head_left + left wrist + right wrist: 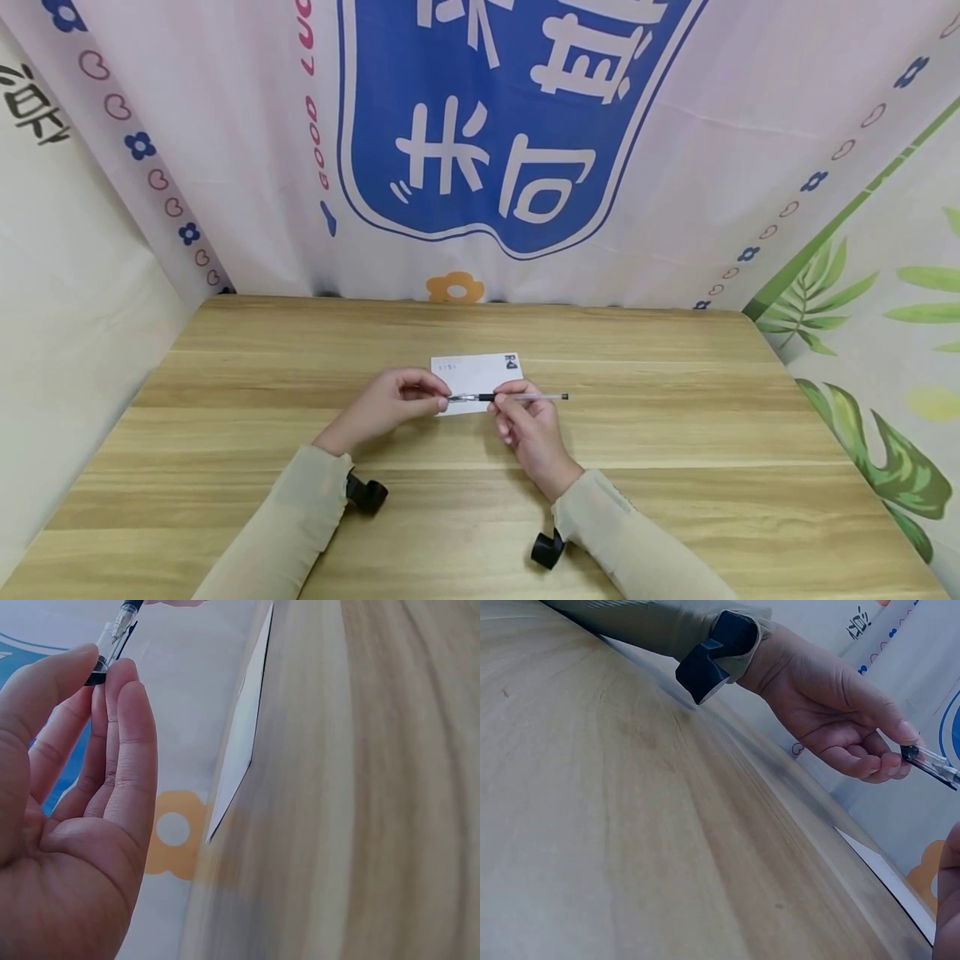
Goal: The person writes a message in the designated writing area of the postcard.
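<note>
In the head view a gel pen lies level between both hands, above a white card with small writing and a black mark in one corner. My left hand pinches the end of its clear cap between thumb and fingertips. My right hand holds the pen near its black grip, the other fingers curled below. The left wrist view shows the metal pen tip at the cap's mouth. At the right wrist view's edge only part of the right hand shows.
A wooden table lies under both hands. A printed curtain hangs behind its far edge, with leaf-patterned cloth on the right. Black wrist cameras hang from both sleeves.
</note>
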### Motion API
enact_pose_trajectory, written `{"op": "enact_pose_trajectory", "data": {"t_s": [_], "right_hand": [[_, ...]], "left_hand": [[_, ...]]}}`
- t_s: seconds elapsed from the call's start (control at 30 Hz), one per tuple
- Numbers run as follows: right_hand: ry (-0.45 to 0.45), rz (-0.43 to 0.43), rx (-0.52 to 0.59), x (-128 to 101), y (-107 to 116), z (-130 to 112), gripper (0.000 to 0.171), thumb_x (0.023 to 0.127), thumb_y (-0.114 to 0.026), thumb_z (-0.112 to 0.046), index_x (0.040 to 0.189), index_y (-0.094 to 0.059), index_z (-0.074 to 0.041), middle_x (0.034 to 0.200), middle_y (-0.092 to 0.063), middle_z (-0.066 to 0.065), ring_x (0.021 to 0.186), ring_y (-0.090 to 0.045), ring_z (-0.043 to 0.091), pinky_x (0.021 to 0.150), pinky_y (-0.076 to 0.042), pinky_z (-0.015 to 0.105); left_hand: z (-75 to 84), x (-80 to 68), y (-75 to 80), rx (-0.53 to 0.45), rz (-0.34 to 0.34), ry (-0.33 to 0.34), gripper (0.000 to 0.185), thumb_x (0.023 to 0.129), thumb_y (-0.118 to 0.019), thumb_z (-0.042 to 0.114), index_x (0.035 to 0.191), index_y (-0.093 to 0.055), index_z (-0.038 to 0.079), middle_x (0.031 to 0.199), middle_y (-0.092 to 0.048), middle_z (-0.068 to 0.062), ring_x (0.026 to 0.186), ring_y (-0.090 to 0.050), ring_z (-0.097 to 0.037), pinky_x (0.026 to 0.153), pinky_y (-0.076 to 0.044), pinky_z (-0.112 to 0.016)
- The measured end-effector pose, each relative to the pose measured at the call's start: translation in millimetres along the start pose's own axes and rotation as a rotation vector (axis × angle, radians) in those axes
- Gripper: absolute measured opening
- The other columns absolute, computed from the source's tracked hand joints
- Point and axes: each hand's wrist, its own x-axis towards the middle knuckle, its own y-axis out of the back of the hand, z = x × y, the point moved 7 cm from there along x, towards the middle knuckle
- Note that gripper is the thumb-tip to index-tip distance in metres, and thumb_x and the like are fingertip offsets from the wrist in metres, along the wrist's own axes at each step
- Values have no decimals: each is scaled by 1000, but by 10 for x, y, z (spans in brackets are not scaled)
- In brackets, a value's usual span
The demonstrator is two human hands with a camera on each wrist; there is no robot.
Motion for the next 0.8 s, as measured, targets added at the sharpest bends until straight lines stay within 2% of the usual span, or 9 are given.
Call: {"op": "enact_pose_trajectory", "data": {"t_s": [0.33,0.63,0.8], "right_hand": [[-3,-8,4,5,-1,15,7,97,-60,-2,99,-61,-9,81,-66,2,53,-47,5,46,-37,17],[-7,-14,9,8,-3,11,9,96,-60,-1,98,-62,-9,80,-67,2,53,-48,4,45,-37,16],[-10,-19,8,5,-8,11,11,96,-59,0,98,-63,-10,79,-67,1,53,-48,4,46,-37,16]], "left_hand": [[28,12,-36,-23,-17,-19,19,90,-79,14,105,-75,4,103,-72,-8,92,-68,-22,81,-58,-27],[2,6,-50,-57,-57,-6,24,90,-79,19,111,-75,7,107,-73,-10,94,-70,-22,85,-59,-36],[-34,-3,-53,-143,-57,12,29,92,-77,16,115,-71,-2,107,-73,-13,95,-71,-26,87,-59,-38]]}}
